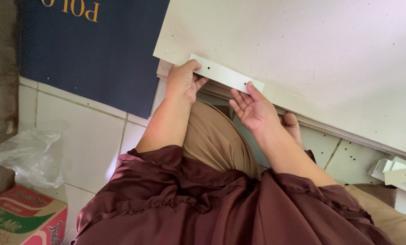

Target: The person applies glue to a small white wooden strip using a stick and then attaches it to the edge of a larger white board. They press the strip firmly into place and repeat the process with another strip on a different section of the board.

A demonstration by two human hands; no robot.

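Two bare hands meet on one narrow cream strip (225, 75), a short flat piece with a small dark hole near its right end. It lies along the near edge of a large cream panel (312, 50), which fills the upper right of the view and is dotted with tiny specks and holes.

On the strip's left end, the left hand (182, 84) has its thumb on top and its fingers (199, 81) curled underneath, pinching that end. The right hand (253, 109) is palm up at the other end, with its thumb pressed on the strip just beside the hole and its other fingers (237, 100) loosely spread below the edge, so it steadies the strip rather than clenching it.

Below the panel's edge, more pale boards are stacked, and their layered rims show as thin lines running to the right. Loose white offcuts (400, 170) sit at the far right on the tiled floor (89, 131).

Under both forearms lie a tan trouser knee (214, 136) and a maroon ruffled garment (203, 204). A dark blue board (94, 50) leans at the upper left. A crumpled clear plastic bag (30, 156) and a red and green cardboard carton (23, 220) rest at the lower left.
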